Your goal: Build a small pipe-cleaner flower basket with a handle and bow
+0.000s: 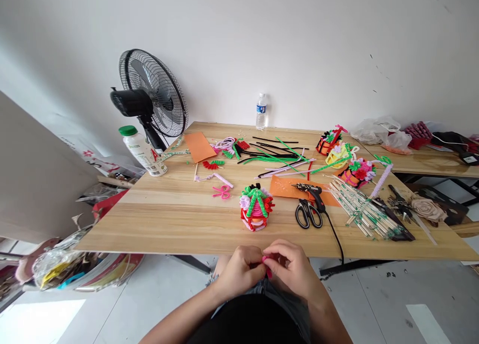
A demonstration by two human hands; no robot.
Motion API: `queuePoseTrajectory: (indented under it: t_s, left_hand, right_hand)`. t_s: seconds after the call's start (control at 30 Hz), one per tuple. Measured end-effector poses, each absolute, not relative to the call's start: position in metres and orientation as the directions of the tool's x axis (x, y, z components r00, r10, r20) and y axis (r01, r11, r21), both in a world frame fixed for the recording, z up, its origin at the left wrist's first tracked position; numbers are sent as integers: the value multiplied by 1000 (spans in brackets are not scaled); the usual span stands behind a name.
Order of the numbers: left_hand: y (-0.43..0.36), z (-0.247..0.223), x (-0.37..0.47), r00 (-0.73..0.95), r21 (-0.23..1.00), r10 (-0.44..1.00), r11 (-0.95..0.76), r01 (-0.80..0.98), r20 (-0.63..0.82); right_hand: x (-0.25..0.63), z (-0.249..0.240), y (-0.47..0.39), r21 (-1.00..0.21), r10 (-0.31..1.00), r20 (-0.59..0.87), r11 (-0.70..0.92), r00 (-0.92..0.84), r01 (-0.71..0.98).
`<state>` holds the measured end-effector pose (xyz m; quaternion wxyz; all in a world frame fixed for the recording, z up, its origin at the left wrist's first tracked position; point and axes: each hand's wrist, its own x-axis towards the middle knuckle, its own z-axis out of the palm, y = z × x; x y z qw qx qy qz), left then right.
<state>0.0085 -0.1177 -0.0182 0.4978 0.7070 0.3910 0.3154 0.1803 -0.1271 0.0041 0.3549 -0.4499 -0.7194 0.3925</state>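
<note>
Just in front of the table's near edge, my left hand (245,271) and my right hand (290,269) meet over my lap. Between their fingertips is a dark pink pipe cleaner piece (267,265), mostly hidden by the fingers. Both hands are closed in a pinch on it. On the table just beyond stands a small basket of pipe cleaners (256,209), red, green and pink with flowers on it. To its left lies a bright pink pipe cleaner loop shape (222,192). Black-handled scissors (309,214) lie to the right of the basket.
A glue gun (310,190) rests on an orange sheet (282,186), its cord running over the front edge. Bundled sticks (364,209) and several decorated baskets (355,173) are at right. Loose pipe cleaners (277,157), a water bottle (261,112), a white bottle (144,152) and a fan (153,92) stand farther back.
</note>
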Motion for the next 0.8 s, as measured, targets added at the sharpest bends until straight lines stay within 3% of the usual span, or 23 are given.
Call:
queuePoseTrajectory:
  t_s: [0.13,0.27,0.3,0.37,0.5,0.63,0.8]
  left_hand:
    - [-117,-25,9,474,963,880,-94,254,-39]
    - [-117,-33,6,500,949,808,237,208,-311]
    - [-117,-34,5,515,932,777,306,194,-362]
    - [-119,-34,4,531,924,760,353,147,-375]
    - [-122,-29,5,454,988,880,92,127,-140]
    - [-124,-29,7,388,954,922,-127,273,12]
    - [-125,-31,5,381,949,925,-117,293,-3]
  right_hand:
    - [178,-4,-132,-682,825,302,538,-478,496]
    - [178,-11,-136,-404,695,400,719,-598,565]
    - [179,-11,-137,-401,675,407,738,-616,543]
    - [182,-10,-136,-504,697,409,711,-589,491]
    - [186,-9,-133,-748,839,342,516,-424,418]
    - [184,-9,-133,-768,865,309,472,-396,433]
    - [181,-5,-132,-773,845,260,472,-467,424]
